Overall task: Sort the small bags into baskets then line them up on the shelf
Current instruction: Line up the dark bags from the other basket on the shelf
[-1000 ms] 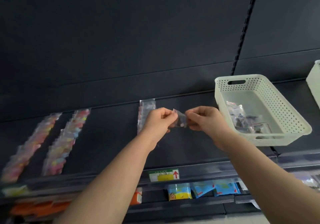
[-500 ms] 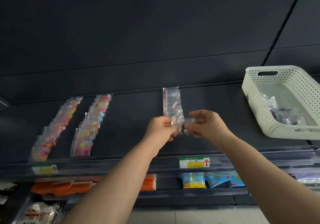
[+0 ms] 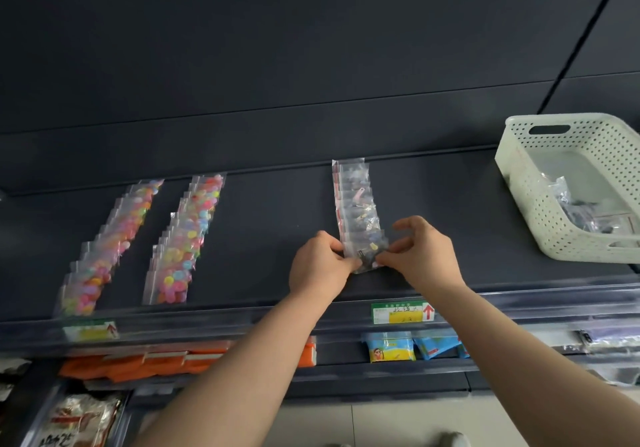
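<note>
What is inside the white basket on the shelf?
The white basket holds a few small clear bags with dark contents. Its near wall hides the lower part, so any more bags there cannot be seen.

A small bag [image 3: 366, 256] was pinched between the fingers [image 3: 349, 264] of both hands, at the near end of a bag row [image 3: 355, 201]. Two further rows [image 3: 187, 239] were laid leftward on the shelf [image 3: 277, 225]; a basket [image 3: 568, 183] was placed rightward.
</note>
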`<state>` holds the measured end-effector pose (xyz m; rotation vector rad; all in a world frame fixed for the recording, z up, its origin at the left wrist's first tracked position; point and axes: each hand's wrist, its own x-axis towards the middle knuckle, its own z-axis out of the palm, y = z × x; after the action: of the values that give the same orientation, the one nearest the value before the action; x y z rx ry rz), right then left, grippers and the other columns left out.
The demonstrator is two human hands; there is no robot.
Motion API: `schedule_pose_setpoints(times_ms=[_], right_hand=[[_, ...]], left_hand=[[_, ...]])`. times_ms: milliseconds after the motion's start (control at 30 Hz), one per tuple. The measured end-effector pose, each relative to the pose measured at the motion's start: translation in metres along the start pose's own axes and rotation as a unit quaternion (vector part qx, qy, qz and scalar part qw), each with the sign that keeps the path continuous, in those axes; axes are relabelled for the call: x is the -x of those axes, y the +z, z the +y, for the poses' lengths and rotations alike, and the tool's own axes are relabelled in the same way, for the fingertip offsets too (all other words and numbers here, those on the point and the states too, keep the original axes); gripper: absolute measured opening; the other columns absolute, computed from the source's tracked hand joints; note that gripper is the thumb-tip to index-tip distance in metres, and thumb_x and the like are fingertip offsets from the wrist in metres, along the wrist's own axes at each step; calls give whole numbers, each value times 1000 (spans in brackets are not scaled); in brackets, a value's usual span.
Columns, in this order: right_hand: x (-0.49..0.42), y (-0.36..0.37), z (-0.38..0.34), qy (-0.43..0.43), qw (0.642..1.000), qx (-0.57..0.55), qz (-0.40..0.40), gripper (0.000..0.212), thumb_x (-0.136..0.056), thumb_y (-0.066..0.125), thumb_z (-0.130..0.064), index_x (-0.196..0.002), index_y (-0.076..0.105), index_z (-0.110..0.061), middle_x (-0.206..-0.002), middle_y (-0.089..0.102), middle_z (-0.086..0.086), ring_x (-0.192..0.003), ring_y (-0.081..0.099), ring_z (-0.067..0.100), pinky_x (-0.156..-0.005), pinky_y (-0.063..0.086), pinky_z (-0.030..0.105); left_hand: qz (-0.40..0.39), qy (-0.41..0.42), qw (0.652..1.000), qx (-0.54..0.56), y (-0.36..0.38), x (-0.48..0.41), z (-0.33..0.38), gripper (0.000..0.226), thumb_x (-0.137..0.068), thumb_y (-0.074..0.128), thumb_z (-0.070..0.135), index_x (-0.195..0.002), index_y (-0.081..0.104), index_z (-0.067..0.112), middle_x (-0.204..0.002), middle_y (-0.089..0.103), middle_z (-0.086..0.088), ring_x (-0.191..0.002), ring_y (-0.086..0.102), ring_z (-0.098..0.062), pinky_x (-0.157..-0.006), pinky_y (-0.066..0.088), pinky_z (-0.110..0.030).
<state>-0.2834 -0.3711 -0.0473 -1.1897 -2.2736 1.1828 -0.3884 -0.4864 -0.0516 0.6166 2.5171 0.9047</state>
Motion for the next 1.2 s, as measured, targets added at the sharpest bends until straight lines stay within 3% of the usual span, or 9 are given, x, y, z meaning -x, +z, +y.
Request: schedule_pose_setpoints(times_ms=[200,333,467,800,933,1067,1200], right_hand=[[0,1,3,-21,998,65,9,47,-71,82,-34,-109,57,-26,-78,63,-11,-75,60,8,-66,48,26],[2,-15,2,-112,959,256,44,17,-88,61,-41,-103,63,-31,-96,62,-11,-91,58,14,-64,45,26],[-3,-42,6,-150,919,359,67,21,-94,48,-27,-105,65,-31,-99,62,-8,-97,57,18,-62,37,27],[-20,-167,56,-121,910,345,196,21,-92,54,-20,-103,69,-29,-100,68,-4,-96,60,22,-65,37,29],[-31,-226,93,-70,904,369,202,26,-93,51,-18,-109,67,-32,-107,67,-7,-99,59,19,-66,37,28],[-37,-268,129,-24,905,361,223,29,-93,51,-15,-110,67,-32,-108,66,-8,-99,56,17,-63,37,28],[-43,-280,149,-15,909,367,195,27,-95,49,-20,-111,65,-36,-107,65,-12,-99,53,13,-60,41,27]], left_hand=[[12,3,998,-61,-1,-5,2,43,-76,78,44,-102,52,22,-88,67,5,-85,63,-17,-68,53,-34],[34,39,997,-56,-7,-6,12,25,-86,69,41,-99,53,26,-86,67,11,-83,63,-14,-62,49,-29],[21,105,991,-76,-4,-7,41,7,-91,63,27,-97,61,29,-93,68,14,-88,64,-13,-68,52,-29],[-36,217,974,-55,65,4,169,10,-89,65,27,-98,64,30,-93,68,14,-94,63,-12,-80,54,-33],[-49,263,961,-69,98,9,219,10,-89,63,24,-97,65,30,-89,67,15,-91,64,-12,-79,55,-35],[-67,308,942,-119,127,11,260,16,-91,59,20,-100,68,30,-98,68,15,-92,63,-11,-77,54,-31],[-106,325,921,-185,157,5,289,13,-91,65,23,-100,71,31,-103,69,14,-97,63,-11,-78,51,-28]])
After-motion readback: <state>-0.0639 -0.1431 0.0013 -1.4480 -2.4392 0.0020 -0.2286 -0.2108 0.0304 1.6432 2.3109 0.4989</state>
